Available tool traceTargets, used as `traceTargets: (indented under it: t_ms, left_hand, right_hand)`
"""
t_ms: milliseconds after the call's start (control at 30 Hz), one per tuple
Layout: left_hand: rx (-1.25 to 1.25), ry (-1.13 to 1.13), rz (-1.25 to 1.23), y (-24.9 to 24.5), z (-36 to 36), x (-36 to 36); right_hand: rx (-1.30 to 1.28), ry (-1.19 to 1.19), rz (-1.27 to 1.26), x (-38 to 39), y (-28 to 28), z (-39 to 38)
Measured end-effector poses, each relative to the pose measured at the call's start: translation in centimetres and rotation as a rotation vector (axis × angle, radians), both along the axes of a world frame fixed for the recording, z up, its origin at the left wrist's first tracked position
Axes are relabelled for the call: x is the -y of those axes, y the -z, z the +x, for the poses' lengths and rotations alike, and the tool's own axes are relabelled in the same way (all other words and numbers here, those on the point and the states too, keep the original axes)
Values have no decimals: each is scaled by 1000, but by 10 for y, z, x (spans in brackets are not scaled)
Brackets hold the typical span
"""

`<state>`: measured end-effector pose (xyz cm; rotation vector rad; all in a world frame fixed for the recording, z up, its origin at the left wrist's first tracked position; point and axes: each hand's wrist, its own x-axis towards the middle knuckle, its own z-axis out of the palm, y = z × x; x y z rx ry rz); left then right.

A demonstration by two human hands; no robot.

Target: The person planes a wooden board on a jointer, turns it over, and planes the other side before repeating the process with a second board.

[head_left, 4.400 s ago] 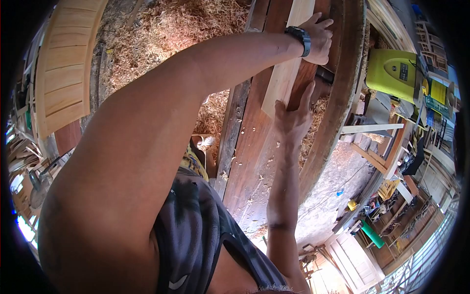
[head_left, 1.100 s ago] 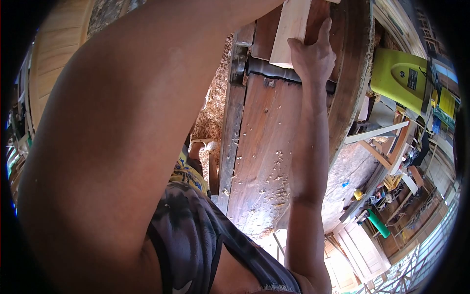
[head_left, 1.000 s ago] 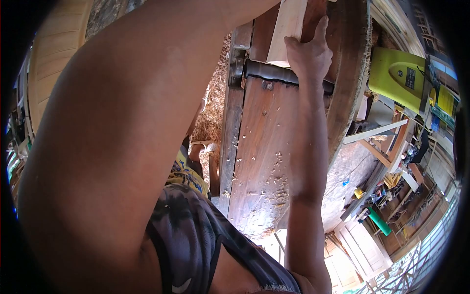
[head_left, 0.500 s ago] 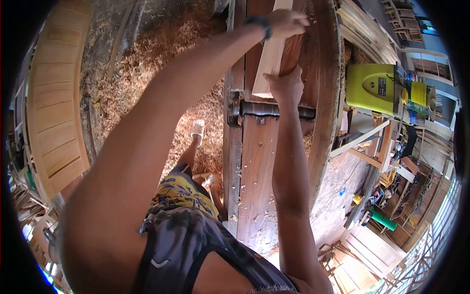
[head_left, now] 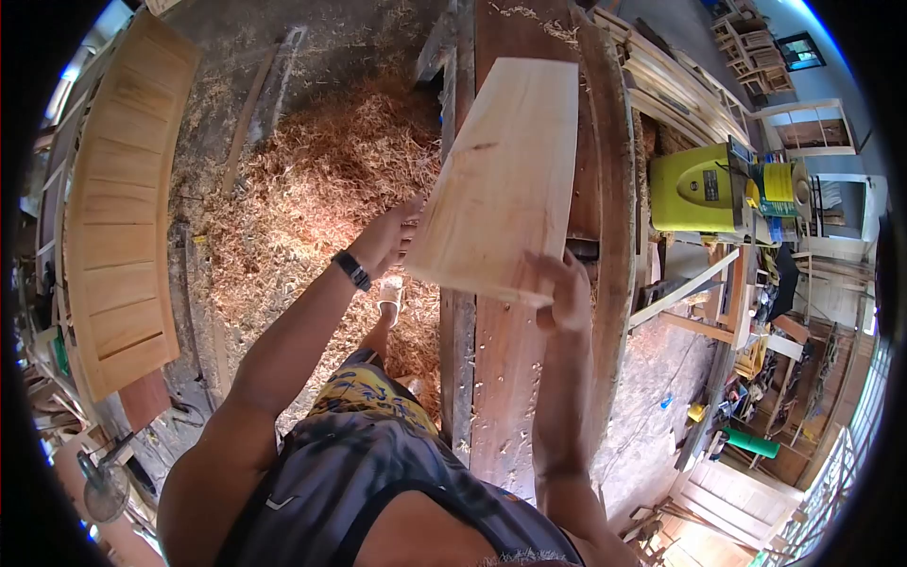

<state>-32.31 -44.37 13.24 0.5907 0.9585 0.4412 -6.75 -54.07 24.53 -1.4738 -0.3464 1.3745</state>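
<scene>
A wide, pale wooden board is held up, its broad face toward me, above the long brown workbench. My right hand grips its near right corner, with fingers over the face. At the left edge is my left hand, wearing a dark watch; its fingers hold that edge and are partly hidden. A dark roller or bar set across the bench shows only at its right end, the rest being behind the board.
Wood shavings cover the floor left of the bench. A panelled wooden door lies at far left. Right of the bench are stacked timber strips, a yellow-green machine case and a wooden frame.
The board has turned from its narrow edge to its broad face and come nearer me. My left hand has moved from its far part back to its left edge; my right hand has shifted nearer.
</scene>
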Motion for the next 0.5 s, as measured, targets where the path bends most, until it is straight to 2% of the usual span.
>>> traceTargets:
  t_ms: [33,67,100,167,200,233,300,333,400,467,500]
  left_hand:
    - [188,-149,-57,13,6,2]
    - [312,-176,-243,18,10,-3]
    - [313,-164,-243,24,15,-5]
    - [613,-67,-391,22,31,1]
    - [608,-46,-394,21,41,14]
    - [521,-83,-315,21,54,32]
    - [350,-148,-141,23,74,72]
    - [350,-127,-127,28,78,92]
    - [383,-87,-335,37,80,142]
    - [381,4,-295,13,85,184]
    - [395,72,-250,-3,91,202]
  right_hand:
    - [0,5,8,18,-9,-1]
    - [-116,9,31,37,-20,-2]
    - [-232,17,53,57,-30,-2]
    - [-129,-49,15,96,-46,0]
    - [-32,-123,-28,118,-52,0]
    - [-33,-100,-21,140,-55,-1]
    - [174,-160,-90,185,-60,-4]
    - [68,-61,-12,214,-51,-5]
    - [-13,32,39,269,-44,-3]
    - [-96,137,82,335,-32,-1]
    - [-149,186,23,370,-19,2]
